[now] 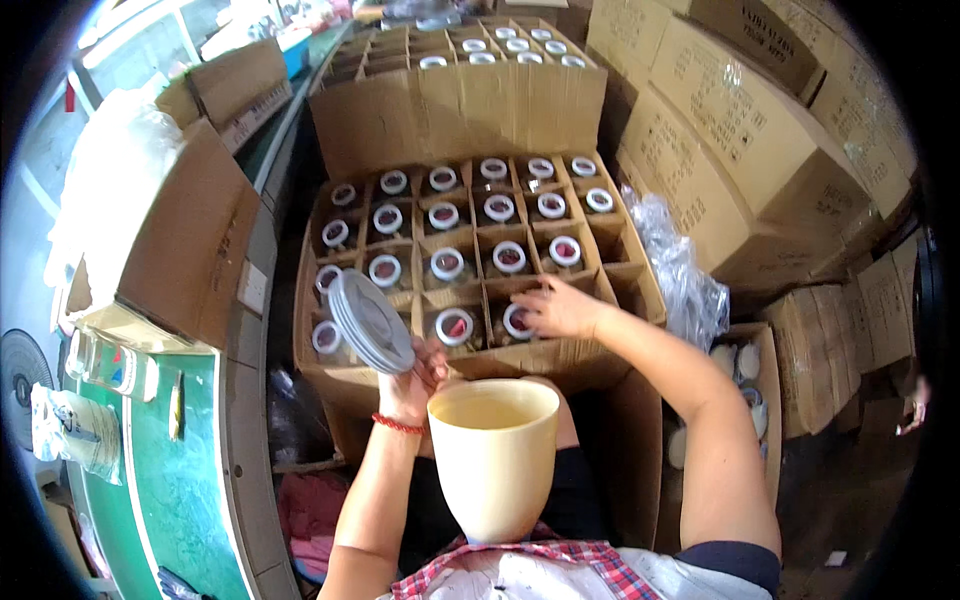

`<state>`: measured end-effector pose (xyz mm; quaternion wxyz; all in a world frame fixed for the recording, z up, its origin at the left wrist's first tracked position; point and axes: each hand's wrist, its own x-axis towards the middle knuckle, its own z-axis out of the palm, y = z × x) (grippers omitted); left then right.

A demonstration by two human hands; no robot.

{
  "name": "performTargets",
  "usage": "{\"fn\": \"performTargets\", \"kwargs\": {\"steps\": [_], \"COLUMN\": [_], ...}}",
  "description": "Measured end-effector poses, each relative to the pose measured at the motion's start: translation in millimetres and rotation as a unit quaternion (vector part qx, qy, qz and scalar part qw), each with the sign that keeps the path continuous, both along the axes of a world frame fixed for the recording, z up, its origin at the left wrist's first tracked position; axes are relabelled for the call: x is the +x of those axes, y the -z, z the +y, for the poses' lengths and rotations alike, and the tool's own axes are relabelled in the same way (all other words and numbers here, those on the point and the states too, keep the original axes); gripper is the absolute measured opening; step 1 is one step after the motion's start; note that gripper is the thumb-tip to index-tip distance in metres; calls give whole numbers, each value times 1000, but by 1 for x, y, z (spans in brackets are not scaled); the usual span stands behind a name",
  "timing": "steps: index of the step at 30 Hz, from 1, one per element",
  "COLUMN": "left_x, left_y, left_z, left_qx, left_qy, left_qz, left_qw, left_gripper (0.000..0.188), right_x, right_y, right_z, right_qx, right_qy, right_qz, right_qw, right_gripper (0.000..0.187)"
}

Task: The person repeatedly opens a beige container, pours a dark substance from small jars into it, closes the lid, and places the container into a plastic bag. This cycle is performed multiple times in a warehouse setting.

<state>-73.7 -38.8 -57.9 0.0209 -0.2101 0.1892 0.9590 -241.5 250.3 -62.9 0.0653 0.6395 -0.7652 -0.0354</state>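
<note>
My left hand (424, 368) is closed on the lower edge of a stack of round, flat grey-white discs that look like lids (370, 320), tilted over the front left of a divided cardboard box (455, 110). My right hand (560, 310) reaches into the front row, its bent fingers at the white rim of a glass jar (517, 321). Similar white-rimmed jars (447, 264) with something reddish inside fill most of the cells. Between my forearms, against my lap, stands a cream plastic tub (495, 460); no contents show inside it.
Behind stands another divided box of jars (480, 58). Stacked cartons (740, 130) and crumpled clear plastic (675, 270) flank the right. On the left, a green bench (180, 470) carries a lying glass jar (115, 366), a yellow cutter (177, 405) and an open carton (190, 240).
</note>
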Motion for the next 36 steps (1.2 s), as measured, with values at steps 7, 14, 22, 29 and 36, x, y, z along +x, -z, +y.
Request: {"fn": "performTargets", "kwargs": {"steps": [7, 14, 22, 29, 36], "left_x": [-7, -6, -15, -14, -16], "left_y": [-18, -47, -105, -123, -115], "left_z": [10, 1, 23, 17, 13], "left_qx": [26, -64, -46, 31, 36], "left_qy": [120, 156, 140, 29, 45], "left_qz": [95, 99, 193, 197, 220], "left_qw": [988, 981, 970, 979, 974], "left_gripper": [47, 71, 64, 63, 73], "right_x": [2, 33, 122, 136, 133], "right_y": [-8, -150, -218, -208, -200], "right_z": [1, -32, -81, -100, -95], "right_qx": [-15, -87, -168, -196, -215], "right_qy": [64, 105, -12, 9, 20], "right_qz": [-35, 28, 214, 227, 51], "right_qw": [997, 990, 962, 954, 975], "right_gripper": [25, 21, 17, 35, 69]}}
